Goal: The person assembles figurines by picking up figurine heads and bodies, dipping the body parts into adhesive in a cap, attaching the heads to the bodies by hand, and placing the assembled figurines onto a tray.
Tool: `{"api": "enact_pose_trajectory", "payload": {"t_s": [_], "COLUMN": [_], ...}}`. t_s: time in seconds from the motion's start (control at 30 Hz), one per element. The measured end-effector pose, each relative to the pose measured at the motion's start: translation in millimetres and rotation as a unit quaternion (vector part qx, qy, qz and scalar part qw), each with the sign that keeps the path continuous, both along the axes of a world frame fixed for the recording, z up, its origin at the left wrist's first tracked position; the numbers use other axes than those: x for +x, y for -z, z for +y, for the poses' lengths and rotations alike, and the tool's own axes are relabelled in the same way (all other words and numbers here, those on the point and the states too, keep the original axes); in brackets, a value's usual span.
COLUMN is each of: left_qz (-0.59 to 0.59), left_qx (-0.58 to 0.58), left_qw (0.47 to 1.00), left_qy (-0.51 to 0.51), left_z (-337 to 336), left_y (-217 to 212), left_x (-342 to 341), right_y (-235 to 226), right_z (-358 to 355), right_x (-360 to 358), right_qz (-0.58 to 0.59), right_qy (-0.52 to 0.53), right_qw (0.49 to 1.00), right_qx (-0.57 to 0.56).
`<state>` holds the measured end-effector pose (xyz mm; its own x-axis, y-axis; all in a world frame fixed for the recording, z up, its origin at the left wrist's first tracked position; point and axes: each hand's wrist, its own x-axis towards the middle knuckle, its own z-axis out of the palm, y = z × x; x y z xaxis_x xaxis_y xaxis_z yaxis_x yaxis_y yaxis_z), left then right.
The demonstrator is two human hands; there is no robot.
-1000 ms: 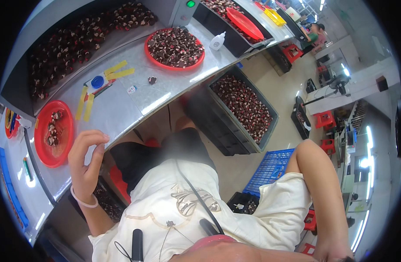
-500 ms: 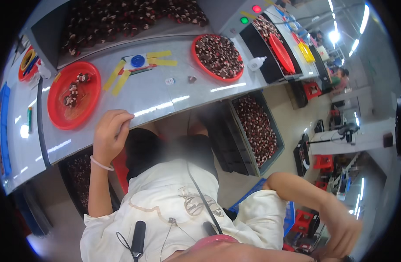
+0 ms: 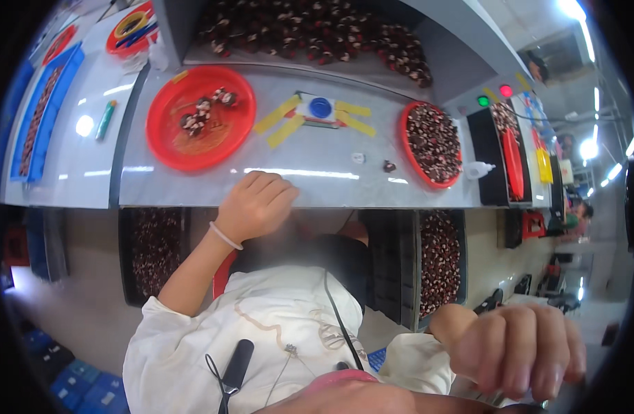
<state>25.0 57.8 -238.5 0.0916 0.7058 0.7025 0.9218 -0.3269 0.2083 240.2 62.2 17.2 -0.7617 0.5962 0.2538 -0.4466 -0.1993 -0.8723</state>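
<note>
Nearest, the right hand [image 3: 517, 348] is looming larger than half a second ago, coming up before the camera with its fingers bending loosely downward; its palm is staying hidden, so I cannot tell whether it is holding anything. Farther out, the left hand [image 3: 258, 203] is hanging at the front edge of the counter [image 3: 296, 148], its fingers now curling under where thumb and forefinger were parting a second ago; any grip is being hidden too. Neither hand is reaching into the brown-and-cream pieces [image 3: 203, 117], so handling seems to be pausing. These are lying in the left red plate [image 3: 162, 131], apart from the left hand, while one loose brown piece [image 3: 389, 166] is resting near the heaped right red plate [image 3: 438, 184]. The view is also turning: the counter edge, slanting earlier, is now running level below the grey housing [image 3: 455, 34].
</note>
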Motion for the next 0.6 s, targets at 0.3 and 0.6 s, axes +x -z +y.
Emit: {"api": "enact_pose_trajectory", "payload": {"t_s": [0.3, 0.6], "left_qz": [0.021, 0.032], "left_qx": [-0.004, 0.034], "left_qw": [1.000, 0.999], "left_qy": [0.000, 0.005], "left_z": [1, 6], "left_y": [4, 0], "left_x": [-2, 4], "right_y": [-4, -16], "right_z": [-8, 29], "right_x": [2, 37], "right_qz": [-0.121, -0.268], "right_qy": [0.099, -0.164], "right_qw": [0.987, 0.922], "right_qx": [0.032, 0.226]}}
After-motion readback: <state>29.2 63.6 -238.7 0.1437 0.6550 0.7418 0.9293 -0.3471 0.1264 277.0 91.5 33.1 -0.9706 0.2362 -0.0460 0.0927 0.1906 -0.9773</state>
